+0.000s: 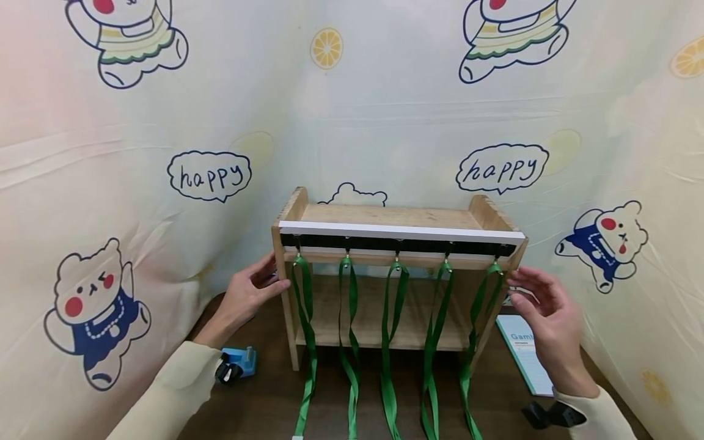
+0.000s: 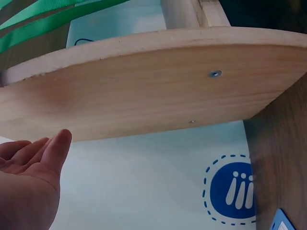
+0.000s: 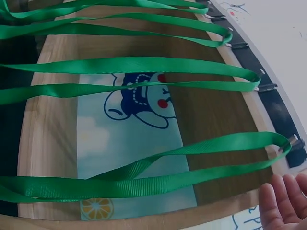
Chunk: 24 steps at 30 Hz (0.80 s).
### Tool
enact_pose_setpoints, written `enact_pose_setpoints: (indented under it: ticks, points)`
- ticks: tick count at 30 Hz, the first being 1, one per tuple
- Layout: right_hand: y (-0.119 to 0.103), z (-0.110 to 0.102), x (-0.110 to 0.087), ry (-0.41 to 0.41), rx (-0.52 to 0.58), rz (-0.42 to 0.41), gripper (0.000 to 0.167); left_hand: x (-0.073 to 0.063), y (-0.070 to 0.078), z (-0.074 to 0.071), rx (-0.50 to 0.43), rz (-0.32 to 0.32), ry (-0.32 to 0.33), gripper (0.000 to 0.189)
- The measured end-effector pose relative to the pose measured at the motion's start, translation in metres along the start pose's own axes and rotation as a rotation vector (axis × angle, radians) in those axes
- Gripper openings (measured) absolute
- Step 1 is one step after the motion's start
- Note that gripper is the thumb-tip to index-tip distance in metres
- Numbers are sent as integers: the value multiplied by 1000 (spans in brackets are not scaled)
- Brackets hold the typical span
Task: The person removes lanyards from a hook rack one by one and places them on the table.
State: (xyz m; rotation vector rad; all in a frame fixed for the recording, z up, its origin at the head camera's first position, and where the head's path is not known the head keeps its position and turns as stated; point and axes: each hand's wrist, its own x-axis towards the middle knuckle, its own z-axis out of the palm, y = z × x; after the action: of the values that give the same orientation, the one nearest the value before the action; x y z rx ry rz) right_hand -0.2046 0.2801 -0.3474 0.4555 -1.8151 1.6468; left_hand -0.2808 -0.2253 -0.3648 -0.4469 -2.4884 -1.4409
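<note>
A small wooden shelf (image 1: 385, 311) stands on the dark table. Along its upper front runs a black and white strip (image 1: 398, 244) with small metal hooks. Several green lanyards (image 1: 387, 342) hang from the hooks in loops, reaching down past the table's near part. Beside the shelf's left panel (image 2: 134, 91) is my left hand (image 1: 250, 296), thumb pointing at the front edge and fingers along the outer side. On the other side, my right hand (image 1: 552, 324) has relaxed, slightly bent fingers (image 3: 271, 206) close to the right panel's upper part. Neither hand holds a lanyard.
A blue tape dispenser (image 1: 242, 360) lies on the table by the left sleeve. Right of the shelf is a light-blue and white notebook or box (image 1: 525, 351), partly behind the right hand. A printed cloth curtain (image 1: 352, 122) with cartoon bears surrounds the table.
</note>
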Motion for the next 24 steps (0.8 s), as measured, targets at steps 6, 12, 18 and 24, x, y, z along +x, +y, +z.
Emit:
enact_pose_setpoints:
  ticks: [6,12,18,24]
  points:
    - [-1,9,-1,45,-214,26,46,-4,2,3,12,25,-5,71]
    - [2,16,-4,54,-356,51,45,-3,4,7,19,9,-10,69]
    - [4,24,-4,91,-384,25,43,-3,6,7,34,2,1,67]
    - [7,31,-3,130,-453,-21,38,-2,5,9,37,11,9,66]
